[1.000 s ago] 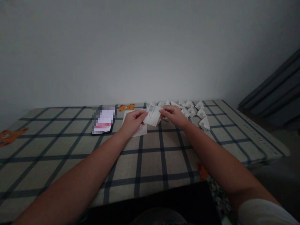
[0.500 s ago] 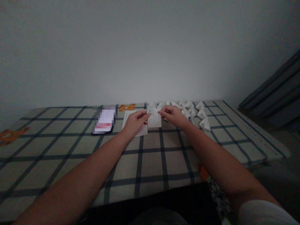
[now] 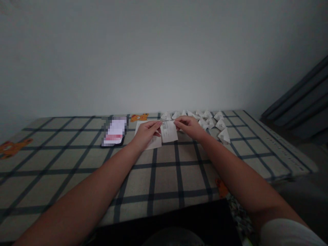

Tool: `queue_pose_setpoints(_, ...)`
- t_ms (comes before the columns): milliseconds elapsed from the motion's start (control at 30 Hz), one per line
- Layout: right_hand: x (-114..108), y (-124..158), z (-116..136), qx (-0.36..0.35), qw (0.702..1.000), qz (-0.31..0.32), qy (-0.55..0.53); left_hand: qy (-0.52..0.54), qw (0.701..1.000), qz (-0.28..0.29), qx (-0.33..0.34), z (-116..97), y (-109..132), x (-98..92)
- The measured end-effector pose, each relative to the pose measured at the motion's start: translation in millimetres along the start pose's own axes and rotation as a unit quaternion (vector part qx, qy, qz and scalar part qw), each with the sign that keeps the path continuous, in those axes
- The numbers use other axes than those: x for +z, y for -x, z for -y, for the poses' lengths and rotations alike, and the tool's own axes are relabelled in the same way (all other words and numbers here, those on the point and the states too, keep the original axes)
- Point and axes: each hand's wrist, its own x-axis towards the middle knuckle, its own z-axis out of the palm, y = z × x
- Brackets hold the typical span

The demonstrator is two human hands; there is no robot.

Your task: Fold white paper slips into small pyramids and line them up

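A small white sheet of paper [image 3: 169,132] with faint print hangs between my two hands above the checked cloth. My left hand [image 3: 148,133] pinches its upper left corner between thumb and fingers. At the upper right corner, my right hand [image 3: 188,126] grips it the same way. Beneath my left hand lie larger white sheets [image 3: 154,143], partly hidden by it. Just past my right hand stand several folded white paper shapes [image 3: 224,136] with pointed tops, and the hand hides some of them.
A phone [image 3: 114,132] with a blurred screen lies left of the sheets. The table wears a checked cloth [image 3: 164,177] with orange bear prints [image 3: 139,118]. A pale wall [image 3: 164,61] rises behind it, and a dark curtain [image 3: 302,92] hangs at right.
The small paper's top edge has dropped slightly and its lower edge has swung a little right and nearer. Both hands keep hold, with my left fingers shifted up to its top corner.
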Motion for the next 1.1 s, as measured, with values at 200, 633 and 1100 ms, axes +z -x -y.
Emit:
queue_pose_setpoints(200, 1, 0, -1, 0.004, 1.0, -0.008, 0.019, 0.068, 0.992, 0.067, -0.085, 0, 2, 2.3)
queue_pose_setpoints(633, 0, 4, 8, 0.011, 0.996, 0.046, -0.069, 0.161, 0.976, 0.106, -0.104, -7, 4, 0.8)
queue_pose_setpoints(1100, -1, 4, 12, -0.02, 0.998, 0.058, -0.007, 0.163, 0.974, 0.117, -0.105, -10, 7, 2.2)
